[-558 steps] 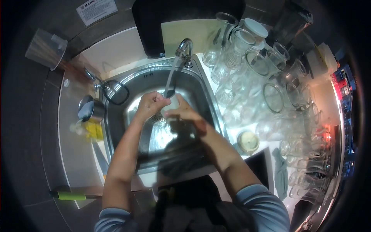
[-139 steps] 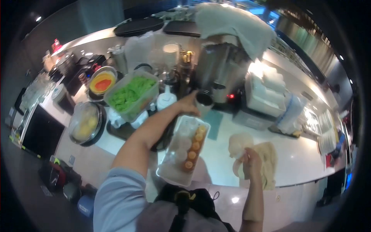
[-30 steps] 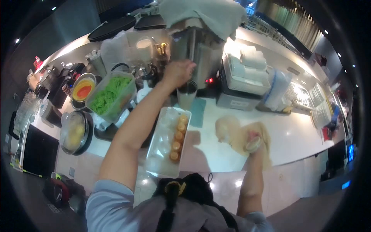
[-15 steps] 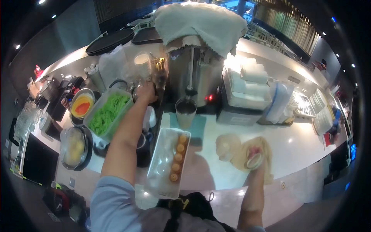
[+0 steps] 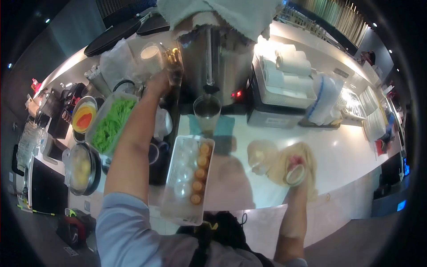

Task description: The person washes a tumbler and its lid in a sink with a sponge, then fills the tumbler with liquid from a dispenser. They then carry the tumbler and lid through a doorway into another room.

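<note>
My left hand (image 5: 156, 83) reaches forward past the container of green leaves (image 5: 114, 125), beside a clear holder with gold-coloured utensils (image 5: 172, 57) and a pale-topped glass (image 5: 149, 53). Its fingers are blurred, and whatever they touch is hidden. On the counter at the right, my right hand (image 5: 297, 165) is closed around a small round thing with a white rim (image 5: 295, 175), resembling a cup. It rests over a beige cloth (image 5: 309, 155). A clear cup (image 5: 207, 111) stands under the tap of a large metal dispenser (image 5: 235, 58).
A long white tray (image 5: 171, 204) with round orange-brown and whitish pieces lies at the counter's front edge. Rolled white towels fill a basket (image 5: 289, 95) at the back right. Bowls (image 5: 84, 119) and a covered dish (image 5: 81, 171) stand on the left.
My left hand has moved slightly farther forward, toward the glass and the utensil holder. My right hand stays over the cloth. The whole view has shifted a little.
</note>
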The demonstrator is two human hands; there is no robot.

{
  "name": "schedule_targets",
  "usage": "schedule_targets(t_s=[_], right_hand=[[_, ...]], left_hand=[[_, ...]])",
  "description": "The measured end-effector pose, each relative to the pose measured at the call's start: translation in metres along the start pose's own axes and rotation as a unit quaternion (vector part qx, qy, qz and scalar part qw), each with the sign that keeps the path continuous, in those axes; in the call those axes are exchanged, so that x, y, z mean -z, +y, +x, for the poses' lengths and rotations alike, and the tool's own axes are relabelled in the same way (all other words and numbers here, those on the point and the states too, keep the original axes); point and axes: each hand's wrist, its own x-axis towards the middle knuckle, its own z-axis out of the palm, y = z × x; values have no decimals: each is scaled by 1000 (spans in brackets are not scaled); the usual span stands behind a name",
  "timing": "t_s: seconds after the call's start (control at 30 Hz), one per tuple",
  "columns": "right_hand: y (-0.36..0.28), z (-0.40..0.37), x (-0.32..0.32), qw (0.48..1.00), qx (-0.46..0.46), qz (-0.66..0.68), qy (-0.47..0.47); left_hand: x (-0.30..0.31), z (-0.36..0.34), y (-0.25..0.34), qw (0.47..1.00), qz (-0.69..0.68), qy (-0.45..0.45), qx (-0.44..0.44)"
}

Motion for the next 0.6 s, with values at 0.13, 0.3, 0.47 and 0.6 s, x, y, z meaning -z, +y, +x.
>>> schedule_targets(t_s=[0.13,0.3,0.47,0.6], right_hand=[[0,5,2,1000,10,-9,-2],[4,-3,-11,998,34,-27,39],[5,-5,-20,996,44,-30,70],[4,-1,-17,999,36,-23,19]], left_hand=[[7,-13,3,990,122,-76,11],[-48,17,-37,996,89,-29,-2],[-31,46,-69,975,-106,2,196],[-10,57,-74,973,-112,100,175]])
